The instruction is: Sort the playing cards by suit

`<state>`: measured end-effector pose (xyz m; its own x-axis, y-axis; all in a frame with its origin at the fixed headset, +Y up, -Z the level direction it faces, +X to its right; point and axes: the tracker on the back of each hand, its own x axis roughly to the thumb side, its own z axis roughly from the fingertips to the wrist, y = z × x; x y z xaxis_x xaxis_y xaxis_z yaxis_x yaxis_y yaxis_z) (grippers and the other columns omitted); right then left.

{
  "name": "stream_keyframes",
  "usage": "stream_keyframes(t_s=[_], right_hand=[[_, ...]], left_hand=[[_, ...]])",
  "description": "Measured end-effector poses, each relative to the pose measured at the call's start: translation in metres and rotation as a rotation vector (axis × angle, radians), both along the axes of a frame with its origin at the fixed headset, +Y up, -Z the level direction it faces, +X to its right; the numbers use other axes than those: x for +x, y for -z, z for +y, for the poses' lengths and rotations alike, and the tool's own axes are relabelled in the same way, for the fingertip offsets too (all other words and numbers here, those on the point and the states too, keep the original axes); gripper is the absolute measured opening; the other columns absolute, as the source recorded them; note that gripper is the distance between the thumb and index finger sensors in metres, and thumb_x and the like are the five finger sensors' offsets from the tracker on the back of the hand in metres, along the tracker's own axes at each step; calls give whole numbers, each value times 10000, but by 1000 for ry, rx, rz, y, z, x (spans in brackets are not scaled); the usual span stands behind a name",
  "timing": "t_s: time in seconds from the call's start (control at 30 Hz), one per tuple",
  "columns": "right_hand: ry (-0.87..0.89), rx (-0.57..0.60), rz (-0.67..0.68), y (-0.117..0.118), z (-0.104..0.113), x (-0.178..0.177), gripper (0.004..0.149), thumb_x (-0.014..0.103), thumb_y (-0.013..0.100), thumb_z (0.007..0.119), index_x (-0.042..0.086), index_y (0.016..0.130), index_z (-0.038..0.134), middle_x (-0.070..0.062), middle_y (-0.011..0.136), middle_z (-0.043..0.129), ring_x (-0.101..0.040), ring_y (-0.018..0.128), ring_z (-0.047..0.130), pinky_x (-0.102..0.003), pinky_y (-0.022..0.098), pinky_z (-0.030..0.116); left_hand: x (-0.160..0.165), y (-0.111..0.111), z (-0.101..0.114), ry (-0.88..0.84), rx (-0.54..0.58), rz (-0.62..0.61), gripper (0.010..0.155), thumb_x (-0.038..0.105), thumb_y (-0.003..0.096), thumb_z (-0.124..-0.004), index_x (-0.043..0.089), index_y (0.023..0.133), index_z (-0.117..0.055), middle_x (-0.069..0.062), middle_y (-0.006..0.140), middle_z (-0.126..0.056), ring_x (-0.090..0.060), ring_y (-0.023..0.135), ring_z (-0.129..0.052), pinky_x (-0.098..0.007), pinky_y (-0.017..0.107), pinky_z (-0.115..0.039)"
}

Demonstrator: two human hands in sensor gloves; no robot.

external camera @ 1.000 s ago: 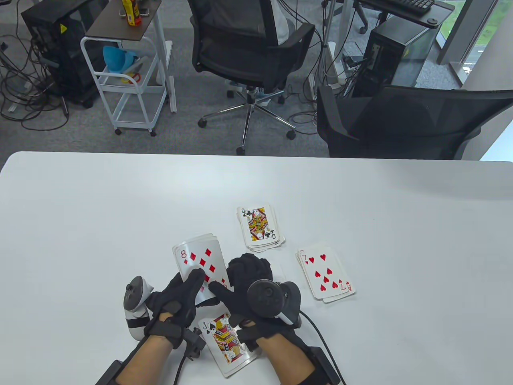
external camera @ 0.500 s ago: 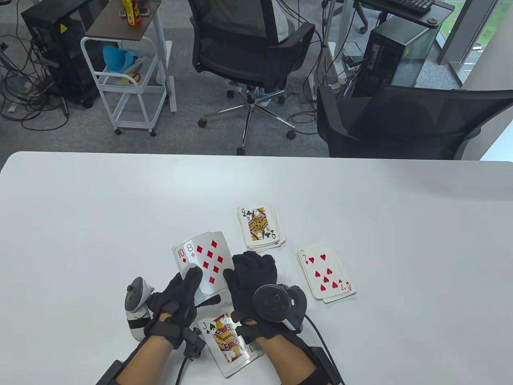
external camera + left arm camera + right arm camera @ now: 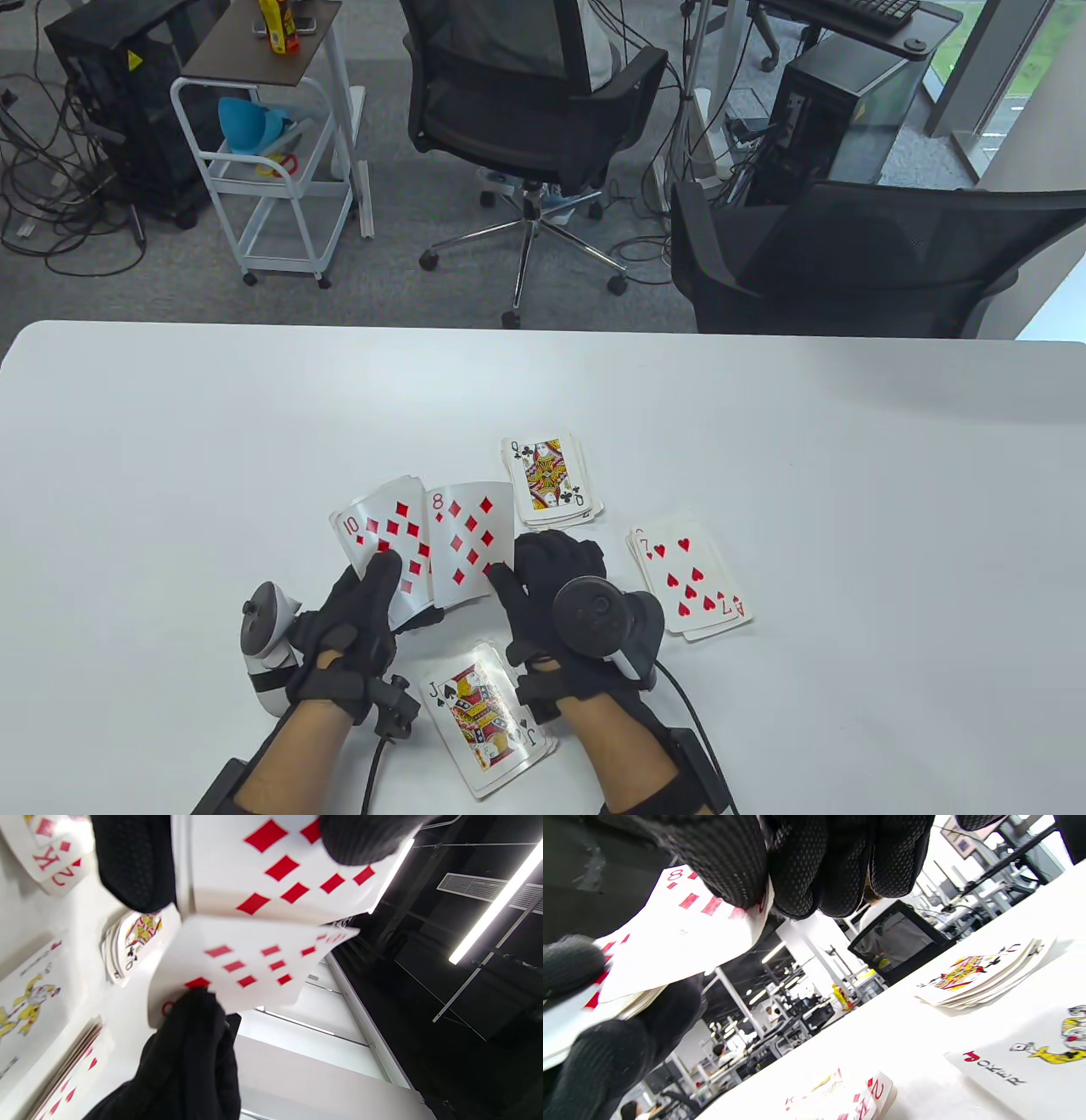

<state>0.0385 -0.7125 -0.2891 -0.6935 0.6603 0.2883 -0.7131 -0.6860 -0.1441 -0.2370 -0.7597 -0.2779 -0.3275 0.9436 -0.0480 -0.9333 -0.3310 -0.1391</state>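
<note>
— Where's the eight of diamonds (image 3: 469,543)?
— Just left of the club pile (image 3: 550,482), pinched at its lower corner by the right hand (image 3: 556,586); the left hand (image 3: 361,607) grips the remaining cards (image 3: 386,552).
— Handling?
— Light, slick, bendy — hold an edge, gently

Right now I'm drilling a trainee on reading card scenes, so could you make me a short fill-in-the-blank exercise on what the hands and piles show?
1. The right hand pinches the ____ of diamonds.
2. The left hand holds a stack topped by the ____ of diamonds.
3. The pile topped by a queen shows the suit of ____.
4. The pile nearest the person is topped by the jack of ____.

Missing words: eight; ten; clubs; spades
</note>
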Motion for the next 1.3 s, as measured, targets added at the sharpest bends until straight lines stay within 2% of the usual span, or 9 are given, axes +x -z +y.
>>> stream_keyframes(t_s=[0.2,0.4,0.5,0.63,0.77,0.9,1.07,1.17,1.3], right_hand=[[32,-40,-78,8,-5,17,380,322,560,795,36,806,842,-203,971,751,-505,952,629,-758,659,379],[-81,-102,-39,12,-8,9,377,318,570,786,65,847,831,-217,1029,670,-528,994,517,-767,660,331],[-153,-107,-44,16,-8,-2,378,316,566,803,61,841,848,-225,1038,656,-538,1002,484,-773,656,306],[-338,-263,19,32,-4,-34,383,317,573,810,45,839,851,-245,1069,582,-545,1024,376,-778,651,247],[-367,-376,95,50,-10,-67,383,319,570,818,35,824,859,-251,1073,565,-545,1029,341,-777,648,236],[-490,-445,70,64,-23,-89,383,329,563,844,29,802,867,-259,1068,565,-547,1027,327,-773,649,228],[-741,-366,-9,66,-35,-101,408,376,542,886,46,782,862,-254,1058,582,-546,1020,360,-767,654,250],[-705,-322,-17,62,-29,-93,412,391,540,889,63,788,846,-252,1056,584,-548,1018,368,-765,655,257],[-524,-256,-14,46,-7,-62,404,395,559,844,64,791,839,-250,1050,597,-551,1017,372,-767,654,255]], left_hand=[[-6,0,7,-36,26,23,517,528,583,-722,254,1019,-690,-9,968,-860,-299,814,-947,-411,524,-907],[-13,-1,16,-41,61,48,516,528,584,-722,250,1018,-691,-11,964,-864,-298,809,-951,-411,520,-909],[-23,-1,24,-30,94,88,518,527,583,-721,247,1017,-691,-9,964,-865,-296,811,-950,-410,520,-908],[-32,-1,26,-50,98,118,517,528,583,-720,248,1017,-691,-5,963,-864,-293,812,-950,-409,522,-908],[-32,1,24,-56,86,119,520,526,583,-721,241,1017,-691,-7,960,-867,-294,807,-953,-408,520,-909],[-29,2,23,-51,82,110,518,525,584,-720,241,1016,-691,-10,959,-868,-295,805,-955,-408,519,-910],[-29,2,23,-48,75,110,518,525,584,-721,240,1016,-692,-10,959,-869,-295,805,-954,-409,518,-909],[-29,2,22,-44,76,106,517,525,584,-720,240,1015,-693,-10,958,-869,-294,804,-956,-408,518,-910],[-24,1,21,-25,69,89,521,524,584,-720,235,1016,-691,-12,956,-870,-296,802,-956,-409,516,-910]])
